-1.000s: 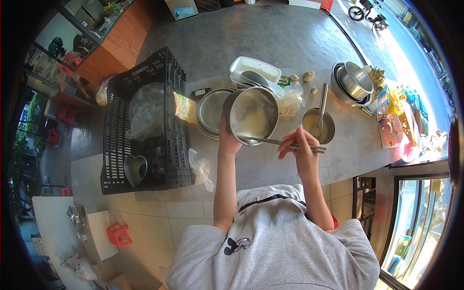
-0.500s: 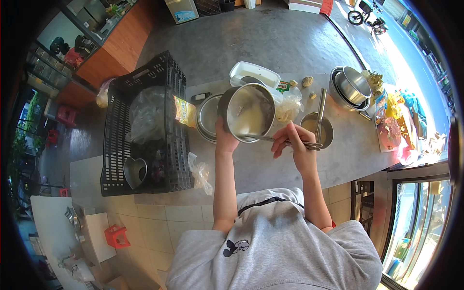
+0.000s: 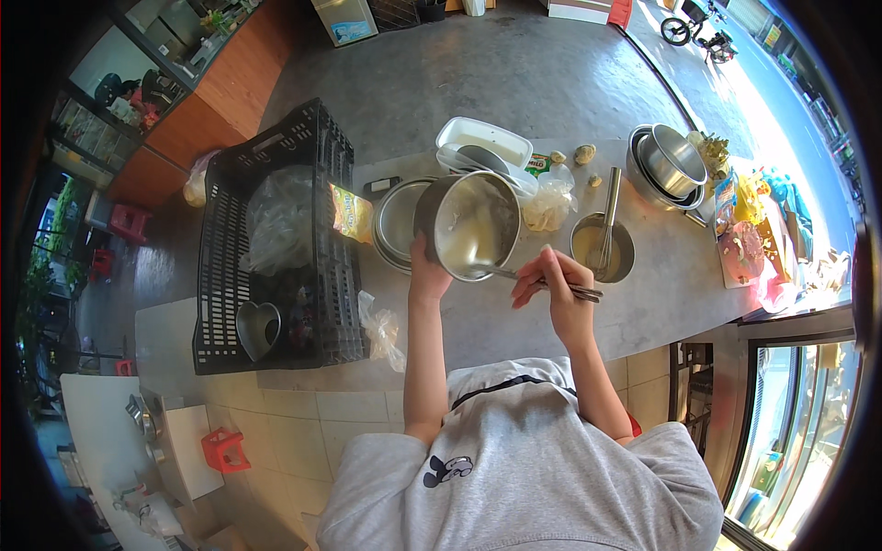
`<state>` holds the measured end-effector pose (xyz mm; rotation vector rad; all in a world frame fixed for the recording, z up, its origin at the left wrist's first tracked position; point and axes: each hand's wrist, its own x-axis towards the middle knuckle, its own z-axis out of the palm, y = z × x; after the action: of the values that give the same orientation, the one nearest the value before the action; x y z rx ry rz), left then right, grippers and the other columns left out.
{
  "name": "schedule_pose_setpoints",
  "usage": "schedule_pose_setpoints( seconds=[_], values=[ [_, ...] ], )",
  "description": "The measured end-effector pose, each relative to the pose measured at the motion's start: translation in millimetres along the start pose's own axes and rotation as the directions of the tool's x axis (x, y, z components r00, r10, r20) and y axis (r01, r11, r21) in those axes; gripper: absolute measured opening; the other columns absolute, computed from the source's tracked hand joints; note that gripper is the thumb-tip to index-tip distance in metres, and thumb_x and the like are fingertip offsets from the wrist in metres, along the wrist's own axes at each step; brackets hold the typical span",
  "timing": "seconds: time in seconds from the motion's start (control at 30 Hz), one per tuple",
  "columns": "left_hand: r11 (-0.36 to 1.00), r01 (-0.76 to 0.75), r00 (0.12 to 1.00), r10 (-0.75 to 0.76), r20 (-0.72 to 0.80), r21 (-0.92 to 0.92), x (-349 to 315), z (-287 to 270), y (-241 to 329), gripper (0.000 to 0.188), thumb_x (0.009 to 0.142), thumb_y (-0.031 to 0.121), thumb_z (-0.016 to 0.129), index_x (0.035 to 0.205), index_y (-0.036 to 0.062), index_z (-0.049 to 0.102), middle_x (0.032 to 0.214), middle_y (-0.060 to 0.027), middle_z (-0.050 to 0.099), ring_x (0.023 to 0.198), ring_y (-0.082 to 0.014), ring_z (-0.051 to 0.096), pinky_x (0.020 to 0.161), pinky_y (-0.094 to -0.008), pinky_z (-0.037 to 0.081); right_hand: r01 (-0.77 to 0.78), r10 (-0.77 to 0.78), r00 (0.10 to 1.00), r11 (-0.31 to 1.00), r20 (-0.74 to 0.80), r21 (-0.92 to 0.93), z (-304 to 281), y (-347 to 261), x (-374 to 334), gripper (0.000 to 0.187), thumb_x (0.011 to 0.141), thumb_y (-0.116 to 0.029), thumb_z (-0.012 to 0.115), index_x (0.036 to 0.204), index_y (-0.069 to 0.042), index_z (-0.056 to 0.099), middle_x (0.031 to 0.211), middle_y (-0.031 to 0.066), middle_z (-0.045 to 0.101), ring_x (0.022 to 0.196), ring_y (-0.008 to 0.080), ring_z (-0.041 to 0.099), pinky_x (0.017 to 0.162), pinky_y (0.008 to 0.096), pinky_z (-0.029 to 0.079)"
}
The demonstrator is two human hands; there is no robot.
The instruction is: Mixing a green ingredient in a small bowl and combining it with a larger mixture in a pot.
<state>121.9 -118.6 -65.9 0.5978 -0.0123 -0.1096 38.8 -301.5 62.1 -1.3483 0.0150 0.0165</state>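
Note:
My left hand [image 3: 428, 275] grips a deep metal bowl [image 3: 425, 216] from below and tilts its opening toward me above the table. Pale creamy mixture coats the inside. My right hand [image 3: 566, 286] is closed around the handle of a metal spoon [image 3: 498, 270], whose head dips inside the bowl's near rim. More than one thin handle seems to stick out past my right palm, but I cannot tell for sure. Just beyond that hand, a smaller metal bowl [image 3: 627, 266] contains yellowish liquid, and a wire whisk [image 3: 610, 207] leans in it.
On the left stands a black plastic crate [image 3: 335, 312] with plastic bags and a heart-shaped tin [image 3: 258, 329]. A round metal pan [image 3: 390, 225], a white container [image 3: 501, 138] and a knotted plastic bag [image 3: 548, 204] surround the tilted bowl. Stacked metal bowls [image 3: 671, 165] sit at the far right.
My right hand has shifted slightly left and down, and the spoon's head has moved further into the bowl. The bowl stays in my left hand, lowered slightly.

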Motion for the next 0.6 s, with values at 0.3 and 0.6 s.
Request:
schedule_pose_setpoints(
  seconds=[0.3, 0.6],
  values=[
    [0.992, 0.098, 0.992, -0.091, -0.087, 0.076, -8.2, 15.5, 5.7, 0.048, 0.095, 0.034, 0.022, 0.125, 0.0004, 0.038, 0.125, -0.0106, 0.044, 0.117, -0.0227, 0.041, 0.099, -0.0367, 0.032, -0.028, 0.019, 0.997, 0.993, 0.077, 0.111, -10.5, 11.2, -2.7, 0.035, 0.095, -0.022, 0.039, 0.088, 0.007, 0.057, 0.068, 0.0138, 0.062, 0.056, 0.0173, 0.06, 0.054, 0.0254, 0.048],
    [0.998, 0.062, 0.994, -0.059, -0.093, 0.028, -8.1, 22.0, 7.3, 0.049, 0.094, 0.036, 0.026, 0.125, 0.0003, 0.038, 0.125, -0.0109, 0.045, 0.117, -0.0234, 0.042, 0.099, -0.0367, 0.032, 0.162, -0.132, 0.973, 0.975, -0.19, 0.153, -2.4, 23.5, -0.2, 0.031, 0.094, -0.017, 0.038, 0.11, 0.006, 0.051, 0.062, 0.0116, 0.058, 0.051, 0.0158, 0.056, 0.05, 0.0248, 0.046]
  ],
)
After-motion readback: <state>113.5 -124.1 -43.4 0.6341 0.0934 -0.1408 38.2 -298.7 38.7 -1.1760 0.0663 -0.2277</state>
